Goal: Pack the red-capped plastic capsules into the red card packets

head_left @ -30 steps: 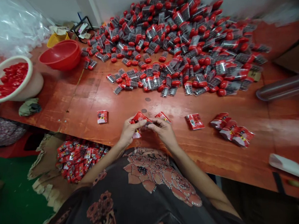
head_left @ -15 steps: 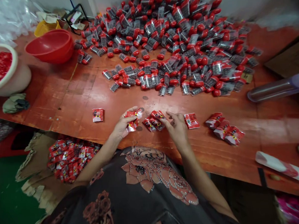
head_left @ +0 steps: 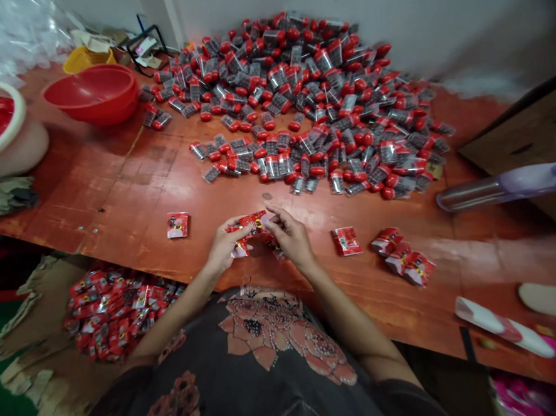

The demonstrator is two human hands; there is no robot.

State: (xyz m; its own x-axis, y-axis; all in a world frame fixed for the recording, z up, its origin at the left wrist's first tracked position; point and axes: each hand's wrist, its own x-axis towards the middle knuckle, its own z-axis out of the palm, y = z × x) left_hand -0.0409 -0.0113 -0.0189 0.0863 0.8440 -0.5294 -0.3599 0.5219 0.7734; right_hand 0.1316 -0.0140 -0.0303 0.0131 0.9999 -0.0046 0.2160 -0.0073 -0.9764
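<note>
My left hand (head_left: 226, 246) and my right hand (head_left: 291, 236) meet over the orange-red wooden table (head_left: 116, 186), both gripping a red foil sachet (head_left: 253, 222) between their fingers. Another sachet (head_left: 239, 250) shows below my left hand, and a further one (head_left: 274, 246) lies partly hidden under my right hand. Loose flat sachets lie to either side: one (head_left: 178, 225) on the left, one (head_left: 346, 241) on the right, and a small heap (head_left: 402, 257) beyond it.
A large heap of clear tubes with red caps (head_left: 300, 109) covers the far table. A red bowl (head_left: 89, 94) and white basin of red pieces (head_left: 0, 128) stand at left. Below the table edge, sachets (head_left: 119, 312) lie on cardboard. A clear cylinder (head_left: 503, 188) lies at right.
My right hand has moved left from above the sachets on the table and now grips the sachet with my left hand. The view has turned, shifting the table contents slightly.
</note>
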